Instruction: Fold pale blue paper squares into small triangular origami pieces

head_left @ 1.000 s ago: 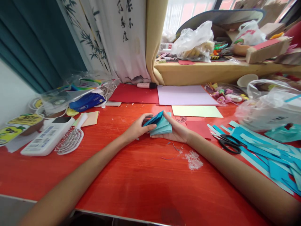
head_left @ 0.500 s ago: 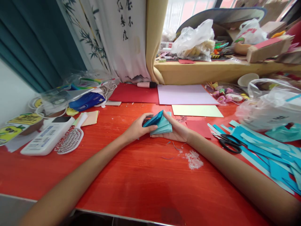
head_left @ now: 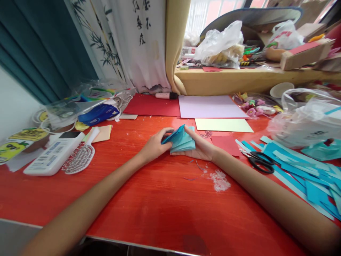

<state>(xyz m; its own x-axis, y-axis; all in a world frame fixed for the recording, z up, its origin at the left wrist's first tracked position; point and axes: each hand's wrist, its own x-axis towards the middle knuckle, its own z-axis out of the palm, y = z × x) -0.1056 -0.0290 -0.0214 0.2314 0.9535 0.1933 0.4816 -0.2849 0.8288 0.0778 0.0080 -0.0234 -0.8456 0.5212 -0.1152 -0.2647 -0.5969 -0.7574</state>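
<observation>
Between my two hands is a stack of blue paper squares point(head_left: 183, 141), its upper sheets darker and lifted apart from the paler ones below. My left hand point(head_left: 156, 144) grips the raised sheets at their left edge, thumb in front and fingers behind. My right hand point(head_left: 201, 146) holds the stack from the right, with fingers under it and the thumb up at the top corner. Both hands are just above the red table point(head_left: 149, 206). Black-handled scissors point(head_left: 261, 162) lie to the right of my right forearm.
Blue paper strips point(head_left: 306, 170) spread over the right side, below a plastic bag point(head_left: 306, 121). Lilac paper point(head_left: 210, 106), red paper point(head_left: 154, 106) and pale green paper point(head_left: 223, 125) lie behind my hands. A hairbrush point(head_left: 81, 156) and a white box-shaped device point(head_left: 53, 154) are at left.
My left thumb has drawn back slightly to the left, and the lifted upper sheets show a lighter face. My right hand stays in place around the stack.
</observation>
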